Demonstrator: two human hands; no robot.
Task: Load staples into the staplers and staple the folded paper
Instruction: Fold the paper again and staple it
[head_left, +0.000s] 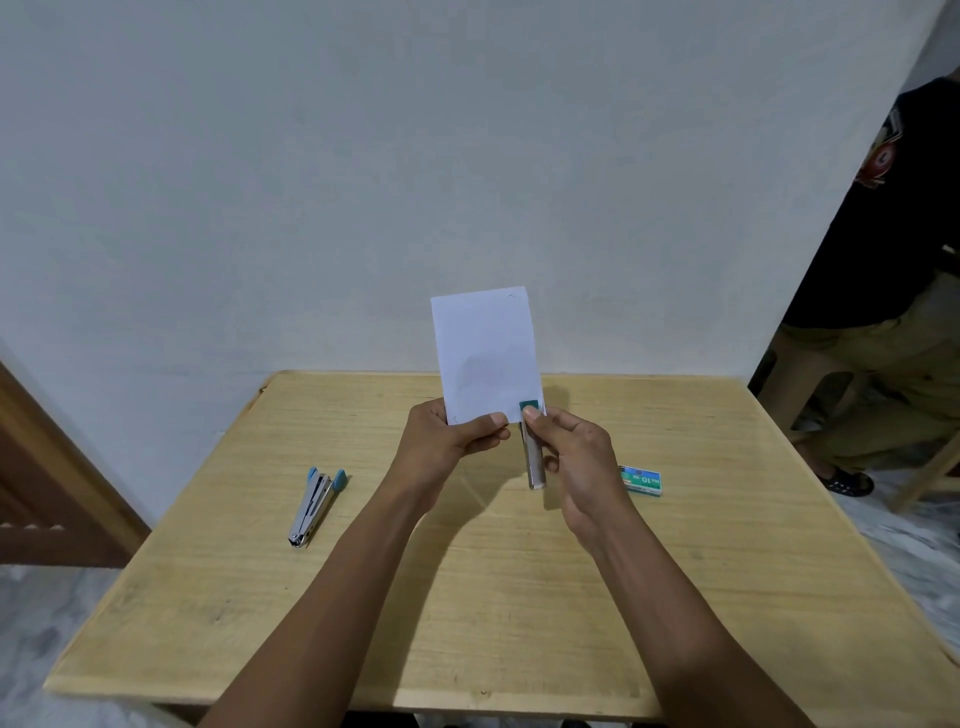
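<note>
Evidently halfway: the left hand (457, 436) pinches the folded paper (485, 348) upright above the table (519, 597), the right hand (571, 452) grips a green-tipped stapler (534, 462) at its lower corner; the blue stapler (314, 506) lies open, apparently waiting.

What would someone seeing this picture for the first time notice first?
The white folded paper stands out most, held upright above the middle of the table by the left hand, which pinches its bottom edge. The right hand grips a green-tipped stapler at the paper's lower right corner. On the table lie a second, blue-tipped stapler to the left and a small staple box to the right.
</note>
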